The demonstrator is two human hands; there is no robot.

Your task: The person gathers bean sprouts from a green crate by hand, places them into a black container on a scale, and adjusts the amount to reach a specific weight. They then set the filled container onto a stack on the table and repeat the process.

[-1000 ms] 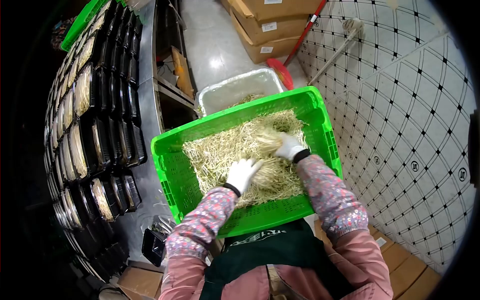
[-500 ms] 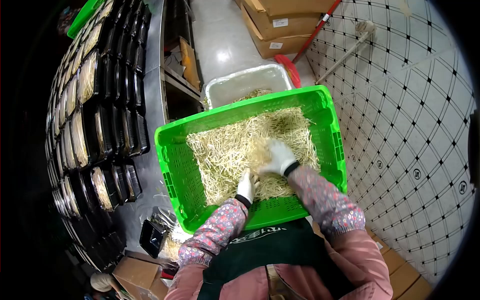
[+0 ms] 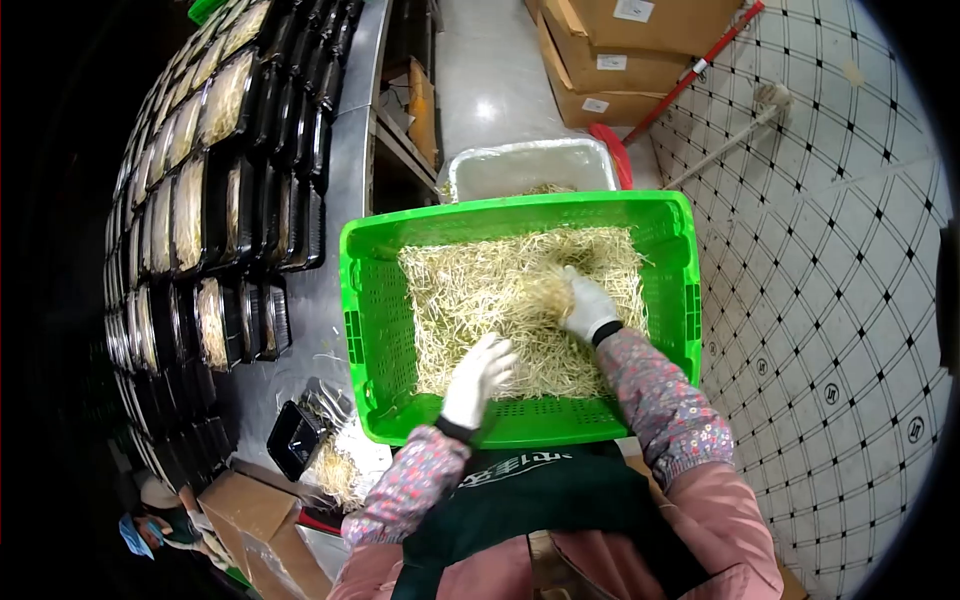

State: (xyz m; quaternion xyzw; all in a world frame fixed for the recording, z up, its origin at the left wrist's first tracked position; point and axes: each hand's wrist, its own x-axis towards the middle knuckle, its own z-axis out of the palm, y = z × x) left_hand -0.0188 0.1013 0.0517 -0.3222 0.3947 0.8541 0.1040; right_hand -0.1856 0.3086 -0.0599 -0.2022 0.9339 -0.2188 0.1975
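Observation:
A green plastic crate (image 3: 520, 432) in front of me holds a thick layer of pale bean sprouts (image 3: 460, 300). My right hand (image 3: 588, 305), in a white glove, is closed around a loose clump of sprouts over the right half of the crate; its fingertips are partly hidden by the strands. Near the crate's front wall, my left hand (image 3: 480, 380), also gloved, hovers low over the sprouts with its fingers apart and nothing in it.
On the left, a metal table (image 3: 345, 190) carries stacked black trays (image 3: 215, 320) of sprouts. An angled black tray (image 3: 295, 440) lies beside a small sprout pile (image 3: 335, 470). Behind the crate stands a white-lined bin (image 3: 530, 165); cardboard boxes (image 3: 640, 60) are farther back. Another person (image 3: 180, 525) is at lower left.
My right hand has moved right with the clump. My left hand has drawn back toward the crate's front wall, its fingers spreading. The view has shifted, and another person shows more at lower left.

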